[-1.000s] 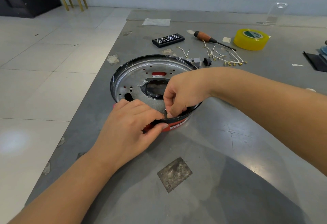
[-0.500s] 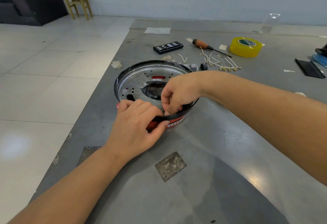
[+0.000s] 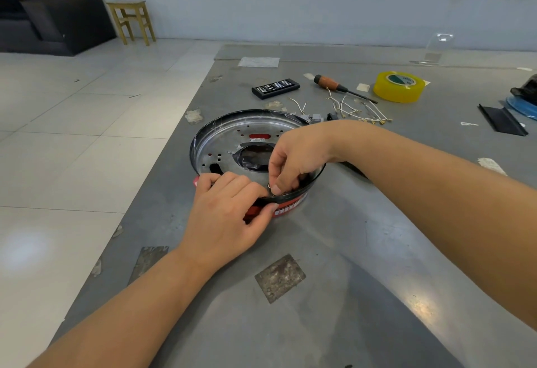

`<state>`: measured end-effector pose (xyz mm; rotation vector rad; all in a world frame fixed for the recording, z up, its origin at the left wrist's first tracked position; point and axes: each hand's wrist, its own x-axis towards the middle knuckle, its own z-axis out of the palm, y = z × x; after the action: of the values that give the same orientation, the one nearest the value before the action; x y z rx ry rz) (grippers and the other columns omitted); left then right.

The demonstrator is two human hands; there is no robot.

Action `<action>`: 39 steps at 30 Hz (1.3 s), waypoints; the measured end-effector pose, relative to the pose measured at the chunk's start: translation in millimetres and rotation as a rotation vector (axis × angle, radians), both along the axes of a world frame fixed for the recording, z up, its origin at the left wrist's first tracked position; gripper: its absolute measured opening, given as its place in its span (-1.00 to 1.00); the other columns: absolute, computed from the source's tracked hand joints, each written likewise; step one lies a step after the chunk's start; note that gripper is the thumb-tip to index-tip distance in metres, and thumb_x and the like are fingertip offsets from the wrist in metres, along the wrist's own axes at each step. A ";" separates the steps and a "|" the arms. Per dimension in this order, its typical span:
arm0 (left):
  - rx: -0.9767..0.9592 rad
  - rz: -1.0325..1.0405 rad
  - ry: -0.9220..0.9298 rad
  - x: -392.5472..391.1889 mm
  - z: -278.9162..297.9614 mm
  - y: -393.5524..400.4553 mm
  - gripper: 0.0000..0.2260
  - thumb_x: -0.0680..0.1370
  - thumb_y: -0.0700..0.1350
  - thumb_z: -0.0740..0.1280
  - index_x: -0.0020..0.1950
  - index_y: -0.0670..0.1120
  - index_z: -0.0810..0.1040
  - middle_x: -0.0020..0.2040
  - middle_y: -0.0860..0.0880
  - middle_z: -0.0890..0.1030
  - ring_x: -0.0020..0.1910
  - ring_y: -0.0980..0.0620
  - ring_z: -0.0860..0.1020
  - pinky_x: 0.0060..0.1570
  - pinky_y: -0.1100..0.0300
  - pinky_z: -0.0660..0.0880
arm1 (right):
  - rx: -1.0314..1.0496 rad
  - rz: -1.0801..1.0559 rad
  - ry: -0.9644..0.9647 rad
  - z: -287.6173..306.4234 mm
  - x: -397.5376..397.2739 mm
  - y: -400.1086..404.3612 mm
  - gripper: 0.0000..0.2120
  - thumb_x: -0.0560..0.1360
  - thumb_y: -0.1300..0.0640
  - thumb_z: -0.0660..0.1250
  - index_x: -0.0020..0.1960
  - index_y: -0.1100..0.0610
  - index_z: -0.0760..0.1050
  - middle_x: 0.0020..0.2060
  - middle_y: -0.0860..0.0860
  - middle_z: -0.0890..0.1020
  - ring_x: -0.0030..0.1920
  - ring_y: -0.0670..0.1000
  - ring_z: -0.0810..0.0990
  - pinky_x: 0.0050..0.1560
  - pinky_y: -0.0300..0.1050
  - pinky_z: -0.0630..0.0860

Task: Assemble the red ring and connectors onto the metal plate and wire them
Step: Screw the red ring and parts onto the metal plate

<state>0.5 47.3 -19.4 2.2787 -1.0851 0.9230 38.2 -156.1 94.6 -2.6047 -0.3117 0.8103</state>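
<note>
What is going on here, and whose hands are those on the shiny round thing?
A camera worn on a person's head looks down at their own bare hands. On the grey table sits a round shiny metal plate with a red ring under it. The left hand grips its near edge. The right hand pinches something small and ring-shaped at the rim; I cannot tell what. Farther back lie an orange-handled screwdriver, a yellow tape roll, a black bit case and short white wires.
</note>
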 end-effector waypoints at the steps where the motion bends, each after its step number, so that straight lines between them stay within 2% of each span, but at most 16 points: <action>1: 0.000 -0.002 0.003 -0.1 0.0 0.2 -0.80 0.60 0.08 0.40 -0.10 -0.02 0.63 -0.20 0.09 0.57 -0.16 -0.02 0.55 -0.04 -0.03 0.39 | 0.038 -0.009 0.006 1.9 -1.7 -1.6 -0.95 0.51 0.06 0.52 -0.08 0.02 0.69 -0.33 -0.13 0.71 -0.28 -0.19 0.64 -0.17 -0.27 0.51; 3: -0.009 -0.010 0.016 -0.3 0.1 0.4 -0.82 0.59 0.09 0.41 -0.06 -0.01 0.64 -0.18 0.10 0.59 -0.14 0.00 0.57 -0.02 -0.03 0.39 | 0.141 -0.062 -0.091 5.5 -6.4 -9.3 -0.95 0.55 0.09 0.47 -0.01 0.05 0.68 -0.23 -0.10 0.75 -0.20 -0.15 0.70 -0.14 -0.30 0.55; 6: -0.017 -0.011 0.035 -1.0 0.4 0.5 -0.81 0.58 0.09 0.41 0.04 0.00 0.66 -0.12 0.12 0.63 -0.10 0.02 0.59 0.02 -0.02 0.40 | 0.309 -0.291 -0.496 2.9 -18.5 -30.2 -0.95 0.54 0.04 0.45 -0.02 -0.03 0.68 -0.21 -0.15 0.74 -0.18 -0.24 0.67 -0.18 -0.42 0.52; 8: -0.006 -0.005 0.029 -1.8 0.6 -0.5 -0.81 0.58 0.10 0.41 0.07 0.01 0.68 -0.12 0.13 0.62 -0.10 0.01 0.60 0.02 -0.03 0.41 | 0.274 -0.445 -0.778 -6.0 -30.7 -48.5 -0.94 0.56 0.01 0.40 -0.04 -0.06 0.65 -0.20 -0.21 0.68 -0.13 -0.27 0.62 -0.16 -0.47 0.45; 9: -0.003 0.001 0.026 -2.2 0.9 -1.3 -0.81 0.58 0.10 0.41 0.08 0.02 0.69 -0.13 0.13 0.62 -0.11 0.00 0.60 0.02 -0.04 0.41 | 0.209 -0.512 -0.868 -12.5 -36.2 -58.3 -0.93 0.57 0.00 0.37 -0.03 -0.07 0.63 -0.18 -0.22 0.66 -0.08 -0.23 0.61 -0.12 -0.44 0.45; 10: -0.002 0.008 0.022 -3.0 1.3 -2.2 -0.80 0.59 0.11 0.41 0.08 0.03 0.70 -0.14 0.12 0.61 -0.12 0.00 0.59 0.01 -0.05 0.41 | 0.116 -0.567 -0.919 -19.6 -41.6 -68.0 -0.92 0.59 -0.01 0.34 0.00 -0.08 0.62 -0.13 -0.19 0.65 -0.05 -0.16 0.61 -0.06 -0.31 0.50; 12: 0.000 0.025 0.014 -5.1 2.3 -3.9 -0.79 0.59 0.13 0.40 0.09 0.04 0.71 -0.16 0.12 0.60 -0.13 -0.01 0.59 0.00 -0.06 0.42 | -0.117 -0.647 -0.909 -36.9 -50.5 -85.7 -0.84 0.62 -0.05 0.28 0.10 -0.04 0.60 0.01 -0.04 0.63 0.06 0.04 0.59 0.05 -0.01 0.55; 13: 0.002 0.031 0.012 -6.2 2.9 -4.6 -0.79 0.60 0.13 0.40 0.09 0.05 0.72 -0.17 0.11 0.60 -0.13 -0.02 0.58 -0.01 -0.06 0.42 | -0.213 -0.674 -0.865 -46.2 -55.0 -91.6 -0.78 0.63 -0.08 0.26 0.16 -0.02 0.59 0.09 0.02 0.62 0.12 0.10 0.57 0.10 0.05 0.55; 17: 0.016 0.046 0.021 -9.2 4.5 -6.1 -0.77 0.61 0.15 0.35 0.04 0.06 0.73 -0.19 0.13 0.58 -0.15 0.00 0.57 -0.02 -0.05 0.39 | -0.407 -0.688 -0.757 -80.5 -69.0 -95.3 -0.56 0.60 -0.23 0.24 0.33 0.02 0.52 0.24 0.08 0.55 0.26 0.18 0.52 0.21 0.08 0.50; 22: -0.005 0.055 0.048 -10.4 6.9 -8.3 -0.74 0.61 0.16 0.32 -0.03 0.06 0.74 -0.22 0.14 0.56 -0.16 0.02 0.56 -0.03 -0.05 0.39 | -0.541 -0.696 -0.779 -101.6 -64.1 -93.1 -0.62 0.62 -0.19 0.23 0.31 0.01 0.51 0.23 0.06 0.55 0.24 0.17 0.46 0.18 0.07 0.39; 27: -0.051 0.084 0.141 -13.5 9.1 -11.2 -0.72 0.60 0.19 0.30 -0.09 0.08 0.73 -0.22 0.18 0.54 -0.13 0.07 0.55 0.08 -0.05 0.33 | -0.377 -0.742 -0.784 -109.6 -57.4 -97.8 -0.68 0.70 -0.02 0.16 0.28 0.16 0.50 0.16 0.16 0.55 0.15 0.22 0.46 0.20 0.07 0.37; 31: -0.103 0.130 0.289 -16.9 12.0 -15.2 -0.68 0.62 0.24 0.22 -0.12 0.17 0.70 -0.23 0.22 0.51 -0.06 0.16 0.50 0.13 -0.02 0.21 | 0.042 -0.849 -0.914 -106.7 -63.8 -99.3 -0.71 0.70 0.03 0.20 0.31 0.16 0.51 0.10 0.10 0.55 0.11 0.15 0.52 0.06 -0.01 0.39; 34: -0.109 0.147 0.338 -17.3 14.3 -15.7 -0.58 0.66 0.26 0.12 -0.11 0.16 0.72 -0.25 0.20 0.48 -0.08 0.16 0.46 0.12 0.01 0.17 | 0.255 -0.778 -0.976 -101.8 -69.1 -95.3 -0.73 0.68 0.05 0.27 0.33 0.08 0.54 0.06 0.00 0.58 0.05 0.01 0.57 0.05 -0.10 0.44; 35: -0.109 0.145 0.345 -17.3 15.6 -15.3 -0.56 0.68 0.26 0.09 -0.09 0.16 0.72 -0.25 0.21 0.48 -0.08 0.18 0.46 0.11 0.00 0.18 | 0.300 -0.739 -0.994 -99.4 -71.3 -93.2 -0.75 0.66 0.06 0.30 0.32 0.05 0.56 0.06 -0.05 0.59 0.05 -0.06 0.57 0.08 -0.16 0.46; 37: -0.136 0.113 0.354 -17.3 19.7 -13.1 -0.56 0.70 0.26 0.05 0.01 0.19 0.71 -0.22 0.29 0.53 -0.06 0.24 0.48 0.12 -0.05 0.24 | 0.358 -0.656 -1.013 -93.3 -75.5 -90.0 -0.75 0.64 0.08 0.35 0.30 -0.04 0.58 0.06 -0.19 0.58 0.04 -0.25 0.51 0.10 -0.42 0.39; 39: -0.240 0.043 0.376 -15.2 23.7 -9.2 -0.59 0.71 0.24 0.06 0.24 0.18 0.68 -0.15 0.36 0.58 -0.06 0.32 0.52 0.09 -0.04 0.34 | 0.405 -0.573 -0.984 -84.1 -78.4 -88.6 -0.73 0.63 0.10 0.37 0.29 -0.13 0.58 0.08 -0.29 0.57 0.08 -0.33 0.51 0.06 -0.54 0.32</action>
<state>-14.7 38.1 4.3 2.1648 -0.7238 0.5712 -40.2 -244.7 10.4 -2.2929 0.0328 -0.6847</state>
